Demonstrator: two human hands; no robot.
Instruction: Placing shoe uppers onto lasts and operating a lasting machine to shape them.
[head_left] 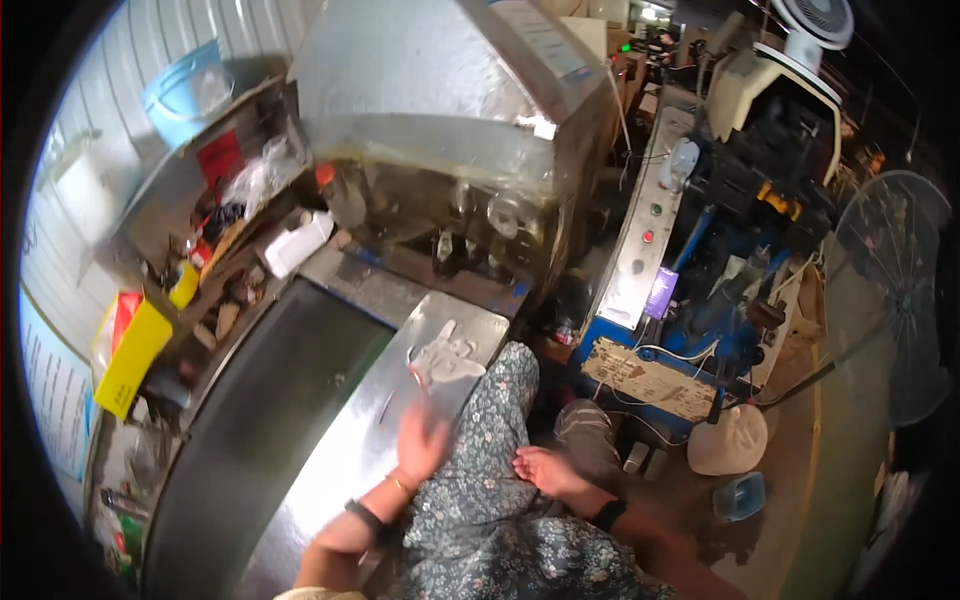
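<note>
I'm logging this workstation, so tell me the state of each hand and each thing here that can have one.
left hand: open, blurred, over the steel table, holding nothing
right hand: open, resting on the floral garment
white glove: lying flat on the table, not worn
floor fan: blades not discernible, cannot tell if running
white fan: cannot tell if running
white cap: lying on the floor

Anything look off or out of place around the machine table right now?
One oddity: a white glove lies loose on the steel table ahead of the blurred left hand. The shelf at left is cluttered. The right hand rests on floral fabric.
</note>
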